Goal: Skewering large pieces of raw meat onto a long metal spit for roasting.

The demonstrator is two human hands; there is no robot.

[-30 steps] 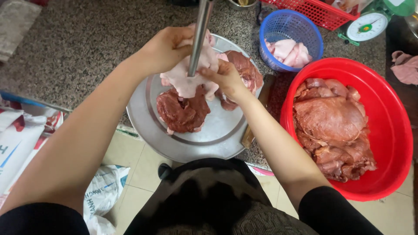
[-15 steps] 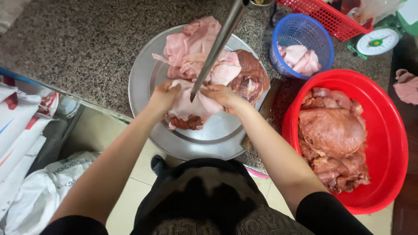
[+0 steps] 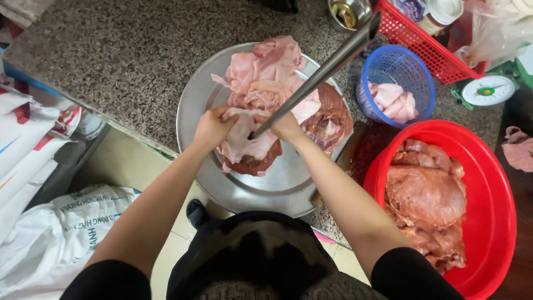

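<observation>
A long steel skewer rod [image 3: 327, 68] slants from the upper right down to the round metal tray [image 3: 194, 100] on the granite counter. My left hand [image 3: 212, 126] and my right hand [image 3: 286, 126] both grip a pale and dark red slab of meat [image 3: 247, 147] at the rod's lower tip. Higher on the rod sits a stack of pink meat slices [image 3: 264, 72], with a darker red piece [image 3: 332, 116] to its right on the tray.
A red basin [image 3: 494, 189] full of raw meat stands at the right. A blue basket [image 3: 397, 69] holds pale pieces. Behind are a red crate [image 3: 427, 47], a small metal bowl [image 3: 348, 12] and a green scale [image 3: 488, 89]. White sacks [image 3: 50, 233] lie on the floor at left.
The rod has tilted from upright to a slant toward the upper right. A stack of pink slices now sits on it, and my hands have dropped lower on the tray.
</observation>
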